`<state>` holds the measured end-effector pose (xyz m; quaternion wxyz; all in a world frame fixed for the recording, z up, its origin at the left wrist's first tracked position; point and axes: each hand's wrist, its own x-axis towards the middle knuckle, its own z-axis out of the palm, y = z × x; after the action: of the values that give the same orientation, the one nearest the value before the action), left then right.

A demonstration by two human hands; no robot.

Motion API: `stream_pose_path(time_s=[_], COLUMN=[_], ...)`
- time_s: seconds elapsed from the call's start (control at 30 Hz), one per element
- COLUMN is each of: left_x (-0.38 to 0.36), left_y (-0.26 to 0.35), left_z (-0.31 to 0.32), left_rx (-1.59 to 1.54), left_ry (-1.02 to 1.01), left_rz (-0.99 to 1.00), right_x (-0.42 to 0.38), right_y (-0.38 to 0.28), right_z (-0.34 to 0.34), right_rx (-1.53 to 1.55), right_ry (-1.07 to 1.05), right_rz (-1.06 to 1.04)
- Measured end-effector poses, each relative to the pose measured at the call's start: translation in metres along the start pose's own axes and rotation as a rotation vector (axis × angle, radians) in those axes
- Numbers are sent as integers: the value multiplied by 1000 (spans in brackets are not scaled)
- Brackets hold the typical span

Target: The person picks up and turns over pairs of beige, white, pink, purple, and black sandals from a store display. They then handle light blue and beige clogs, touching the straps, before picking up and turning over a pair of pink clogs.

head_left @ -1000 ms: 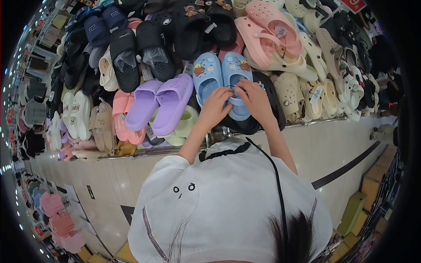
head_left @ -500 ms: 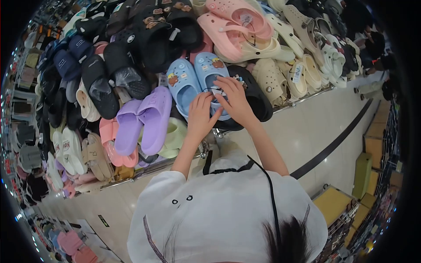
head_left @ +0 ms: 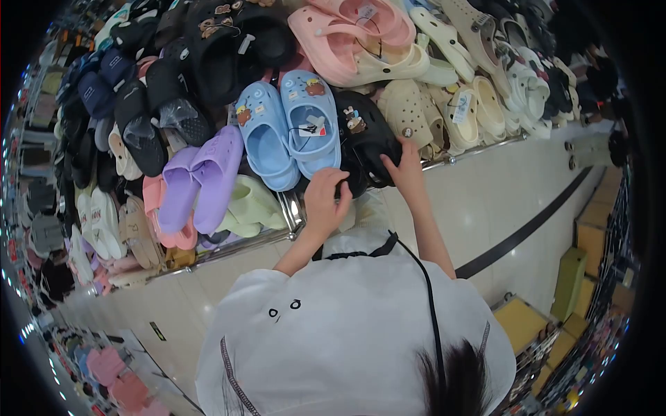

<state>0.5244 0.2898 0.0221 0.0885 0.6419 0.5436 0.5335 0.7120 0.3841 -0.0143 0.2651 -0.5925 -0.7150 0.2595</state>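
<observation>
My right hand is at the heel end of a black clog with small charms on it, the thumb and fingers closed on its edge. My left hand hovers near the heel of the other black clog, thumb and curled fingers apart, with nothing visible in it. Just left of the black pair lie the blue clogs, toes pointing away, with bear charms, a paper tag and a dark tie. Purple slippers rest farther left, beside pale green clogs.
Rows of shoes fill the sloping display, including pink clogs and cream clogs. A metal rail runs along its front edge. Boxes stand to the lower right, and a dark strip crosses the floor.
Both hands have let go of the blue clogs, which now sit more to the left in view. The right hand has moved to the black clog; the left has drawn back toward me.
</observation>
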Motion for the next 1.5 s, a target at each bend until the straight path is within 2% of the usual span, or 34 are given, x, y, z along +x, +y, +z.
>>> stream_pose_path(time_s=[0.07,0.1,0.17,0.2,0.23,0.3,0.33,0.47,0.67,0.77,0.9,0.97,1.0,1.07,1.1,1.17,1.27,1.4,1.5], left_x=[-3,0,6,9,12,21,24,30,36,33,37,36,36,37,36,35,30,32,30], left_y=[7,14,25,25,25,24,21,22,19,16,22,22,19,19,19,17,16,18,16], left_z=[16,24,43,52,61,78,84,102,110,113,117,118,119,114,111,106,103,103,102], left_rx=[180,201,65,58,68,313,320,515,463,445,420,385,369,358,352,321,261,237,216], left_ry=[-169,-150,-142,-155,-133,-43,-48,52,37,90,125,146,128,84,46,27,55,87,86], left_rz=[-67,-70,-371,-419,-431,-406,-481,-512,-664,-655,-651,-626,-597,-587,-591,-603,-579,-627,-625], right_x=[8,11,17,20,22,25,25,21,23,29,64,83,90,104,112,123,137,139,129], right_y=[8,9,14,15,18,20,22,27,46,49,18,4,-3,-15,-15,-12,-19,-21,-19], right_z=[3,0,-8,-12,-15,-21,-23,-34,-43,-49,-67,-62,-59,-51,-46,-36,-31,-30,-36], right_rx=[20,29,-7,-31,-32,-25,-29,-9,146,117,59,121,115,165,164,73,-8,-45,-8], right_ry=[-59,-69,-190,-253,-270,-369,-384,-426,-509,-470,-347,-339,-332,-445,-438,-592,-719,-752,-778], right_rz=[-41,-66,-26,-40,-60,-78,-95,-124,-112,-205,-241,-515,-514,-862,-859,-1101,-1044,-1064,-958])
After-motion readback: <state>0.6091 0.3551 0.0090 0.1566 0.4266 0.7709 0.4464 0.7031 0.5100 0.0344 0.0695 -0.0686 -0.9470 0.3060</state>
